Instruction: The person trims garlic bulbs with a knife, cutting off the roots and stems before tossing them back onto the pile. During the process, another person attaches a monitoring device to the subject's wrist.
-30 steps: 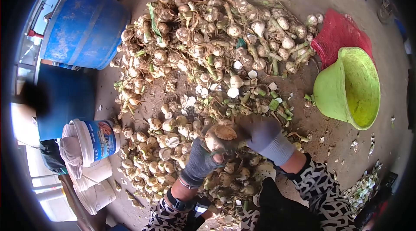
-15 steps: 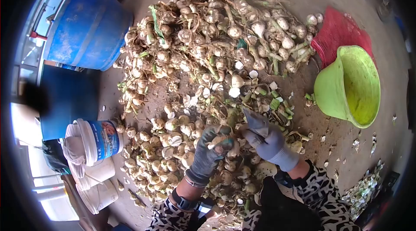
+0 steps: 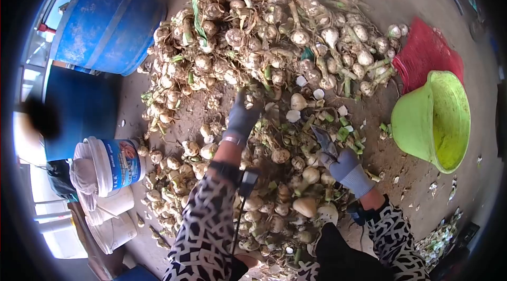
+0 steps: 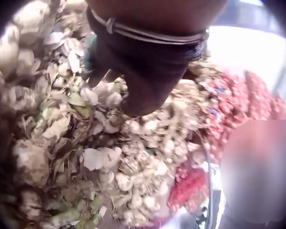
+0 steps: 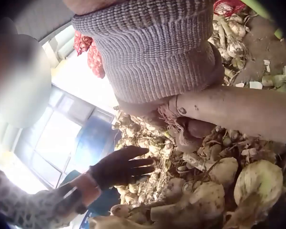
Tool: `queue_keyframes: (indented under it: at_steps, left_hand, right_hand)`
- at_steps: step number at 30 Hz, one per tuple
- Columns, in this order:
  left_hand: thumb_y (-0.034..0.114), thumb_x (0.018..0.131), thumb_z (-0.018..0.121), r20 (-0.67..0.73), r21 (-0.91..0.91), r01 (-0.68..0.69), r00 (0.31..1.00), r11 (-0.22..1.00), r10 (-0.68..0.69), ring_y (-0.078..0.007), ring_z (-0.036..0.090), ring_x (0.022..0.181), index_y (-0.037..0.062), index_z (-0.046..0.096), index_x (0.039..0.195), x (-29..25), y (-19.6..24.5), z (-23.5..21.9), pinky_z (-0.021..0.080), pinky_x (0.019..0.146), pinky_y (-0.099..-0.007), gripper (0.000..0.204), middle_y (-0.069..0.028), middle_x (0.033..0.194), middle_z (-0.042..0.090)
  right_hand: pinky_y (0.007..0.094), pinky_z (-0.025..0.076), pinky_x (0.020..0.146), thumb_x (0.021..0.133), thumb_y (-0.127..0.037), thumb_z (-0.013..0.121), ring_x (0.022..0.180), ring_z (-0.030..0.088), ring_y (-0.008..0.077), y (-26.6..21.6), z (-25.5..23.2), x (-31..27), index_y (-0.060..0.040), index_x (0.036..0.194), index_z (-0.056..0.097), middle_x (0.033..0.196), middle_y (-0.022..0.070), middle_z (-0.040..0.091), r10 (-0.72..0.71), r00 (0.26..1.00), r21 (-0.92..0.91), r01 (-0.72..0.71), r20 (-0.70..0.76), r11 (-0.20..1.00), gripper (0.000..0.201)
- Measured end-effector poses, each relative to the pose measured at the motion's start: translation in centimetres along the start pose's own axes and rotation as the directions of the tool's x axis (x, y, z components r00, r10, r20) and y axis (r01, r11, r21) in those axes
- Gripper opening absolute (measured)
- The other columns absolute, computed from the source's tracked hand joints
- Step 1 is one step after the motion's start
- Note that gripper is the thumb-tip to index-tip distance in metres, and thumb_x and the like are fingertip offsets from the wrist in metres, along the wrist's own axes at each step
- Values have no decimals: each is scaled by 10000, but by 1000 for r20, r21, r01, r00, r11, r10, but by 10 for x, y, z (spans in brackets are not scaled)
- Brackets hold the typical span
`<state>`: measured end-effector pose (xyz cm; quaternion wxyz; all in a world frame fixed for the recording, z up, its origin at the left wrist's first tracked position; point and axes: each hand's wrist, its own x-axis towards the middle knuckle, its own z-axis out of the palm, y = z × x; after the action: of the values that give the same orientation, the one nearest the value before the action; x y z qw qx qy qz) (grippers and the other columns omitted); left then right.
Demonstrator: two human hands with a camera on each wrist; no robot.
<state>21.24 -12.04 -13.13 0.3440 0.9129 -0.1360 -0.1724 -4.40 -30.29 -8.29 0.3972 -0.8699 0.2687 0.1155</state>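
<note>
My left hand [image 3: 244, 117], in a dark grey glove, reaches out at the near edge of a heap of soil-covered garlic bulbs on long stems [image 3: 298, 37]. Seen in the right wrist view, the left hand [image 5: 123, 168] has its fingers stretched and spread. My right hand [image 3: 348, 173], gloved in light grey, grips a knife with a broad grey blade [image 3: 323, 139] pointing forward. Close in the right wrist view, a long flat riveted part of the knife [image 5: 243, 112] crosses the hand. Trimmed garlic bulbs [image 3: 305, 207] lie piled below both hands, with cut stems between the piles.
A lime-green tub [image 3: 414, 122] lies tipped at the right, beside a red net bag [image 3: 428, 51]. Blue barrels [image 3: 108, 22] and a white bucket with a blue label [image 3: 120, 165] line the left. Peelings [image 3: 442, 239] lie at the lower right.
My left hand has let go of a garlic bulb and moved forward to the stemmed heap. My right hand has moved slightly right and down, still holding the knife. The view has shifted a little.
</note>
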Motion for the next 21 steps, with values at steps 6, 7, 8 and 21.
queue_keyframes:
  at_steps: [6,7,8,21]
  left_hand:
    - [393,785,710,76,76,239,966,968,-245,-322,623,1009,-7,484,1192,46,-36,53,485,869,-427,614,-227,1089,621]
    - [382,783,730,104,51,212,971,976,-216,-302,643,951,-6,507,1138,33,-28,45,501,816,-426,571,-209,1020,643]
    - [370,782,750,132,25,185,973,982,-187,-283,662,892,-5,530,1084,19,-18,36,517,762,-424,531,-192,952,666]
    - [-24,862,645,425,-427,-214,810,878,404,-116,583,1013,50,518,1288,-132,22,-46,492,867,-275,450,-62,1242,569]
  right_hand:
    - [393,475,599,863,-380,667,577,594,280,14,21,-4,-24,965,684,631,157,618,26,997,318,-46,68,947,371]
    - [386,483,610,865,-369,667,583,602,280,22,30,-4,-27,989,685,636,162,622,11,999,326,-25,44,945,364]
    - [386,483,610,865,-369,667,583,602,280,15,25,-4,-27,989,685,636,162,622,4,999,327,-16,39,945,364]
    - [424,543,663,714,-117,640,768,661,348,-44,-3,4,-119,1046,683,919,147,680,-455,829,33,490,-325,871,335]
